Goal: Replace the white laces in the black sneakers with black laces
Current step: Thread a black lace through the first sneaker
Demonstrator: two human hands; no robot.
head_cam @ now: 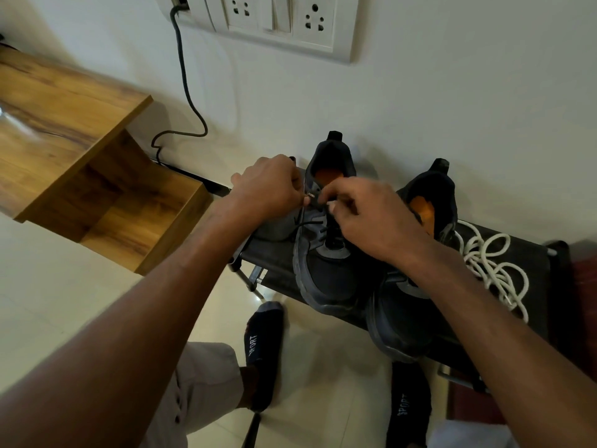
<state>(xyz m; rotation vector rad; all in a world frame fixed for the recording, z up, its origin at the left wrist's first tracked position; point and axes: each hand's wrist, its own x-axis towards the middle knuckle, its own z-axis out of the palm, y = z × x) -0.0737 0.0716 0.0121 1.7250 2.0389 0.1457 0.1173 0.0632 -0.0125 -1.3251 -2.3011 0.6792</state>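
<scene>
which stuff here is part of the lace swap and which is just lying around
Part of the job: left sneaker, right sneaker, black lace, pile of white laces, left hand and right hand working at the top eyelets.

Just there: wooden shelf, wall sockets, cable, rack.

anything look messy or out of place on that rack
Only the white laces: they lie in a loose tangle on the black rack right of the two sneakers, one loop near its front edge. Both hands work a black lace on the left sneaker.
</scene>
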